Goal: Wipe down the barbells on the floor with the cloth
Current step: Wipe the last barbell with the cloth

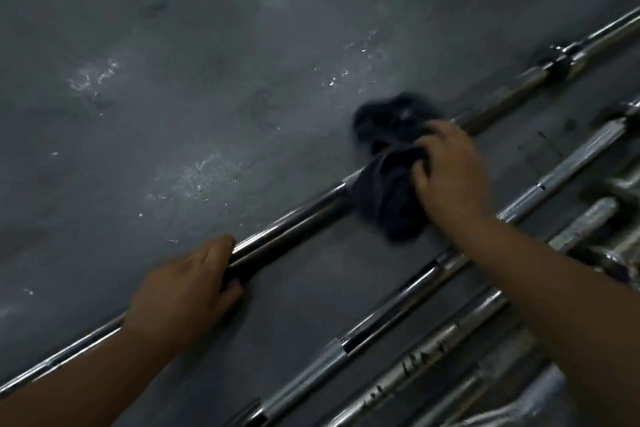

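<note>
Barbells are laid side by side on the floor [180,45], all running diagonally from lower left to upper right. The far barbell [298,215] is the one being handled. Its shaft is gripped low on the diagonal by the left hand [187,291], with the fingers curled over the top of the bar and the thumb tucked against the near side. Further up the same shaft, well apart from that hand, the cloth [384,194] is found. It is dark and bunched round the bar, with a loose end hanging on the near side and a lump lying on the far side. It is clutched by the right hand [450,177], whose fingers are curled into the folds. The cloth edges are smeared by blur, so how fully the bar is encircled cannot be told. Bare shaft is seen between the two hands. Beyond the cloth, a collar [561,59] is carried near the upper right edge.

The second barbell [377,322] lies nearer and parallel, crossed by the right forearm, and knurled sections are seen on it. The third barbell [426,350] lies just beside it. More steel bars are crowded into the lower right corner, too blurred to be counted.

Floor surface: dark grey and matt, marked with pale scuff marks [93,76] and small bright specks. The lighting is dim, and only floor is taken in by the view.
</note>
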Demonstrator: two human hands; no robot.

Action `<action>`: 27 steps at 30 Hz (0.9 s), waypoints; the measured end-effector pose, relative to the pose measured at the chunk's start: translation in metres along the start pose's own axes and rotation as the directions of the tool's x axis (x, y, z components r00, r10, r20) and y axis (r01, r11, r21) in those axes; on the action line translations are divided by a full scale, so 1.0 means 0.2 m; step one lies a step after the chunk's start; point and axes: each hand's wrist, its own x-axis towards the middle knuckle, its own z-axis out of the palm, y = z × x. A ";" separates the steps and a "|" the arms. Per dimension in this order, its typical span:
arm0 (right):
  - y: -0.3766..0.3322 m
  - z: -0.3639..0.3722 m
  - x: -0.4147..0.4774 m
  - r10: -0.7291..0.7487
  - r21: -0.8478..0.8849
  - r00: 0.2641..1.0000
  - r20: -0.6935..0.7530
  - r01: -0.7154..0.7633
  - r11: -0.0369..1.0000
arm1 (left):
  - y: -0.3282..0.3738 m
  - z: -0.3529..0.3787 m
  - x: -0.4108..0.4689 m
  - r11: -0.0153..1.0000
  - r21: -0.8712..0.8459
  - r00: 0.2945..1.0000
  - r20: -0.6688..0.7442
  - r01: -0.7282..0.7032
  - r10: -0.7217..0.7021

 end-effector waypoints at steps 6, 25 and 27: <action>-0.60 0.17 -0.12 0.233 0.117 0.968 -0.097 -0.221 0.968 | -0.01 0.02 -0.02 0.999 -0.040 0.996 -0.094 -0.011 0.007; -0.82 0.18 -0.40 -0.311 -0.007 0.931 0.191 0.319 0.948 | 0.04 0.04 -0.04 0.991 -0.104 0.977 -0.185 0.086 -0.104; -0.58 0.13 -0.25 -0.379 -0.062 0.907 0.185 0.396 0.916 | 0.04 0.04 -0.04 0.991 -0.104 0.980 -0.168 0.087 -0.104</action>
